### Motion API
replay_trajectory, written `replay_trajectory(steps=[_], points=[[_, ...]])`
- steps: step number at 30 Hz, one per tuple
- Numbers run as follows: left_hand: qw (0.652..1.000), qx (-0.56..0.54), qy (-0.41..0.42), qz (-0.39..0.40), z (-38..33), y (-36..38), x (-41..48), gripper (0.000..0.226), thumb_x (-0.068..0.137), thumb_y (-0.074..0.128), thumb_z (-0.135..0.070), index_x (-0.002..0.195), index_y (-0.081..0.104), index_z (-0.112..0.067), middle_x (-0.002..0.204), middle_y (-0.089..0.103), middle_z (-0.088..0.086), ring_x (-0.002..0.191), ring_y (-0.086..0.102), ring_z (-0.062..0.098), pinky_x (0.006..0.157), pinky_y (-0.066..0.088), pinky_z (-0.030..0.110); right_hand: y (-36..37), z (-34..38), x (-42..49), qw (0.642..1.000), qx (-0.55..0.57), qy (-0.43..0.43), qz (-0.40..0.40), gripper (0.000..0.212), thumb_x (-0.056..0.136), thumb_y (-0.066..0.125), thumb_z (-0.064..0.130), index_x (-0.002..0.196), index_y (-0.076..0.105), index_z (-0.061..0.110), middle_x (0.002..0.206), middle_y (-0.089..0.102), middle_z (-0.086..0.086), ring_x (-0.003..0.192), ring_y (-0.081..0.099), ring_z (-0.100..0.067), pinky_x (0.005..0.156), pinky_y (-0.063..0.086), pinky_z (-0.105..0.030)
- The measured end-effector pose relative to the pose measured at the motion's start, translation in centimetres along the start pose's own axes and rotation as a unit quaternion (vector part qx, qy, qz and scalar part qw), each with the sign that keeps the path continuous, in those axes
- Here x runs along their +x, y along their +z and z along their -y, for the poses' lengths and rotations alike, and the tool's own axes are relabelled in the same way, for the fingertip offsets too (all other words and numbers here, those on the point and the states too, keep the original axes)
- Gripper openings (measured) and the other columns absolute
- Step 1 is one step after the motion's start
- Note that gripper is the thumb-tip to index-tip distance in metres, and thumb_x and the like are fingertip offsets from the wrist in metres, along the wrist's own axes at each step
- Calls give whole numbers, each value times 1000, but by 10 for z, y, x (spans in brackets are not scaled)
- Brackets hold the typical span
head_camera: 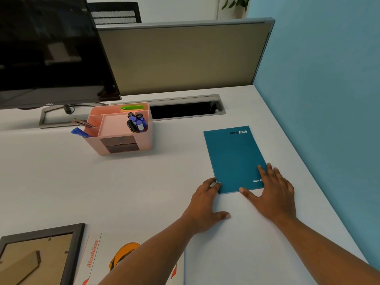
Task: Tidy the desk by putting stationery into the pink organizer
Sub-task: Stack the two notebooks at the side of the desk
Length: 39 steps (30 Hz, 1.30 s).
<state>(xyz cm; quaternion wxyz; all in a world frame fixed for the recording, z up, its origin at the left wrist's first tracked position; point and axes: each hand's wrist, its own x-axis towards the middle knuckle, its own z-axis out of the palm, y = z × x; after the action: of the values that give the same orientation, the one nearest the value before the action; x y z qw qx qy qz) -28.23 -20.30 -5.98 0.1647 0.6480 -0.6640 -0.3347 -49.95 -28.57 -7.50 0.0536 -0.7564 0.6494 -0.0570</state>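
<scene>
A teal notebook (233,159) lies flat on the white desk at the right. My left hand (207,204) touches its near left corner with its fingertips, thumb spread on the desk. My right hand (273,194) lies flat on its near right corner, fingers straight. The pink organizer (119,145) stands at mid-left, behind the hands. It holds several markers (136,123), pencils (83,122), a blue pen (79,132) and green sticky notes (132,108).
A black monitor (49,54) on its stand fills the far left. A cable slot (185,109) runs along the grey partition. A picture frame (37,256) lying face down and a printed sheet (98,260) sit at the near left. A blue wall borders the desk's right edge.
</scene>
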Motion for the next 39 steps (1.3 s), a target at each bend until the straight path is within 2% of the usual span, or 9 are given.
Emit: replay_trajectory(steps=[7, 34, 39], points=[[1000, 5, -9, 4, 1, 1, 1, 91, 81, 66, -55, 151, 16, -28, 159, 4, -12, 144, 9, 13, 119, 15, 34, 2, 0, 3, 999, -30, -10, 10, 101, 73, 8, 90, 153, 12, 30, 162, 11, -2, 148, 13, -25, 115, 19, -47], [999, 22, -29, 9, 1, 5, 3, 90, 82, 64, -54, 151, 13, -28, 159, 3, -12, 145, 8, 15, 119, 14, 34, 2, 2, 2, 999, -31, -9, 13, 100, 73, 9, 89, 153, 11, 29, 162, 12, -2, 148, 13, -26, 115, 19, -48], [999, 27, -38, 9, -9, 0, 5, 89, 80, 70, -49, 150, 20, -23, 158, 9, -6, 143, 15, 18, 118, 18, 34, 5, 0, 2, 1000, -20, -6, 21, 99, 74, 16, 89, 153, 5, 30, 162, 10, 1, 148, 11, -31, 114, 20, -49]])
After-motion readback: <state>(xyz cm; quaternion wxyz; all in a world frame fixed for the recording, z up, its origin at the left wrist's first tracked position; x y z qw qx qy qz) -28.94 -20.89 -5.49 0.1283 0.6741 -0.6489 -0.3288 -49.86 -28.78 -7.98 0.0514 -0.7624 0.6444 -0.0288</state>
